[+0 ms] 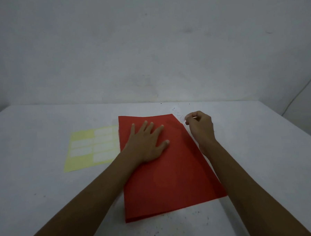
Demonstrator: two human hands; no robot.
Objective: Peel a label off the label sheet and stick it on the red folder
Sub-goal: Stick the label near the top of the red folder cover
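Two bare forearms enter from the near edge and reach forward over a white table (46, 186). No container is present on the surface.

Left hand (149, 143): opened flat, fingers spread, palm pressed down on the upper half of the red folder (172, 180). It holds nothing; it bears on the cover only.

Right hand (200, 128): curled, thumb and forefinger pinched together on one end of a white label (177, 114). The label extends from the fingertips toward the far left, tilted, and sits at the folder's far right corner. Whether it touches the folder or the table cannot be told. Handwriting shows on its face; it appears to read "Asset", though faintly.

Red folder: closed, lying flat at the middle of the table, slightly skewed, its near edge close to the table's near side. Its cover shows plain red throughout.

Label sheet (88, 148): pale yellow backing, lying flat on the table just left of the folder, its right edge meeting or slipping under the folder's left edge. Several white labels remain on it in rows, and parts of the backing are bare.
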